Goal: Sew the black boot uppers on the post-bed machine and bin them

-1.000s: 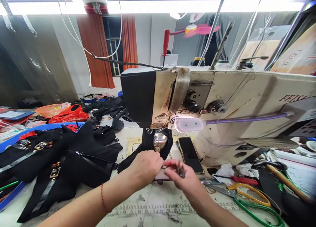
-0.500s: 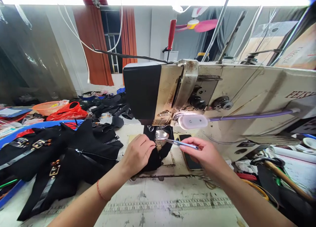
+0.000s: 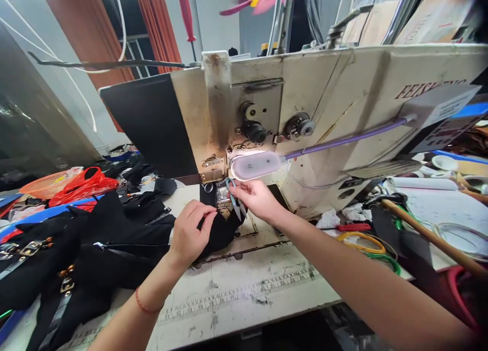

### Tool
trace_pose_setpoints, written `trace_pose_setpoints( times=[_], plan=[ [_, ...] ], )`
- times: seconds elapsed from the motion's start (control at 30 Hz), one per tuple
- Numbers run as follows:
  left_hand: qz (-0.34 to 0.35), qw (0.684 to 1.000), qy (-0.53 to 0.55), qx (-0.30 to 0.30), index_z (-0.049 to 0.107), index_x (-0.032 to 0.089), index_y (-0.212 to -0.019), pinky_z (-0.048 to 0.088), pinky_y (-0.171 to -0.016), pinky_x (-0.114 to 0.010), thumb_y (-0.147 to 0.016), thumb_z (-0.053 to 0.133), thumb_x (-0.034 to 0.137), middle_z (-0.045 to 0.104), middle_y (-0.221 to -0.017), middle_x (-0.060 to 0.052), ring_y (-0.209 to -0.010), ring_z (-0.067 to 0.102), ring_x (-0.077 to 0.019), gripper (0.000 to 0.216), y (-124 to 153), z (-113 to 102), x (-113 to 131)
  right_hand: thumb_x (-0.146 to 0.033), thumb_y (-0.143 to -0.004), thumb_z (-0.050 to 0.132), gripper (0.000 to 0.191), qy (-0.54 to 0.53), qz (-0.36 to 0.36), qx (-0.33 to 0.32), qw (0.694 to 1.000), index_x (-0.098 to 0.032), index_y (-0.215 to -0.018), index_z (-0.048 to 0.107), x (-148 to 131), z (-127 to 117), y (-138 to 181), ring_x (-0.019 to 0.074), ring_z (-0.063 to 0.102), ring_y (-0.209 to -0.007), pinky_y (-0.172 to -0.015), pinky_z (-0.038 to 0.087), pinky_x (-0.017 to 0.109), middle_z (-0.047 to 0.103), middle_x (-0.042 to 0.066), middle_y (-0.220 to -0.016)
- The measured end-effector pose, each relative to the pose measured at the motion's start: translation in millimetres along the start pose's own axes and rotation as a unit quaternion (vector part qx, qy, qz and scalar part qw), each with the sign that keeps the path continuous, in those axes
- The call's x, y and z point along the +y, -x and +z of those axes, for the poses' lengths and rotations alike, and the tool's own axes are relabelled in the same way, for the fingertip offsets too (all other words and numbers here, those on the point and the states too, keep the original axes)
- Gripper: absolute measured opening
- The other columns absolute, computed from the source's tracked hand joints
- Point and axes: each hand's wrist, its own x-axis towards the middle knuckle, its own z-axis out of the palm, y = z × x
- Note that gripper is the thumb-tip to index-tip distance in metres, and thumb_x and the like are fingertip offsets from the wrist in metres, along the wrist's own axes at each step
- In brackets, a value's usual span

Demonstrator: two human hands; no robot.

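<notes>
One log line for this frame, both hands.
left hand: pinches black fabric | right hand: holds small blue tool at needle area | sewing machine lamp: lit

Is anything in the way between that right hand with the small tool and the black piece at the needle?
Nothing visible. The right hand holds the small tool right at the black piece, which the left hand pinches. The lamp sits just above, not between.

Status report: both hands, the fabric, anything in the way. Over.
Left hand pinching black fabric piece at needle of cream sewing machine. Right hand gripping small blue-grey metal tool beside it. White oval lamp close above right hand.
</notes>
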Motion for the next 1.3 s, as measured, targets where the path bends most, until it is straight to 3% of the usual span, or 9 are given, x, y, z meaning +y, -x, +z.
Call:
trace_pose_setpoints(
  times=[0.1, 0.37, 0.77, 1.0, 1.3],
  plan=[
    [-0.013, 1.000, -0.005, -0.012, 0.064, 0.016, -0.086, 0.047, -0.067, -0.025, -0.089, 0.056, 0.015, 0.061, -0.077, -0.002, -0.072, 0.057, -0.0128, 0.008, 1.5, 1.7, -1.7, -0.038, -0.074, 0.062, 0.021, -0.005, -0.010, -0.005, 1.000, -0.019, -0.068, 0.053, 2.7, 0.7, -5.2, 0.0146, 0.059, -0.066, -0.068, 0.045, 0.028, 0.058, -0.002, -0.065],
    [-0.009, 0.999, -0.028, -0.018, 0.064, 0.016, -0.086, 0.045, -0.065, -0.023, -0.088, 0.058, 0.012, 0.061, -0.077, -0.002, -0.071, 0.056, -0.0115, 0.008, -2.6, 5.4, -0.3, -0.037, -0.075, 0.059, 0.025, -0.003, 0.018, -0.037, 0.999, -0.017, -0.061, 0.055, 9.9, -2.4, -12.4, 0.0092, 0.045, -0.048, -0.049, 0.033, 0.022, 0.057, -0.002, -0.055],
    [-0.012, 0.999, -0.033, -0.022, 0.064, 0.016, -0.085, 0.047, -0.067, -0.025, -0.089, 0.056, 0.016, 0.062, -0.078, -0.003, -0.072, 0.057, -0.0131, 0.009, -3.0, 12.9, -3.8, -0.029, -0.076, 0.057, 0.021, -0.028, 0.037, -0.047, 0.998, -0.017, -0.059, 0.056, 5.8, -2.2, -14.8, 0.0088, 0.046, -0.048, -0.048, 0.033, 0.021, 0.058, -0.003, -0.053],
    [0.008, 0.999, -0.022, -0.026, 0.064, 0.015, -0.087, 0.049, -0.068, -0.026, -0.090, 0.055, 0.015, 0.062, -0.079, -0.005, -0.075, 0.059, -0.0145, 0.010, -3.0, 22.8, -9.2, -0.026, -0.075, 0.055, 0.020, -0.045, 0.090, -0.054, 0.993, -0.017, -0.057, 0.056, -4.5, -1.6, -13.8, 0.0075, 0.040, -0.040, -0.042, 0.029, 0.020, 0.057, -0.003, -0.049],
    [0.018, 0.999, -0.017, -0.023, 0.063, 0.016, -0.086, 0.049, -0.068, -0.025, -0.090, 0.054, 0.013, 0.062, -0.078, -0.004, -0.074, 0.059, -0.0140, 0.010, -1.8, 25.9, -13.4, -0.020, -0.074, 0.057, 0.017, -0.057, 0.106, -0.039, 0.992, -0.017, -0.057, 0.056, -11.4, -0.6, -12.8, 0.0092, 0.046, -0.046, -0.046, 0.034, 0.020, 0.056, -0.003, -0.048]
  ],
)
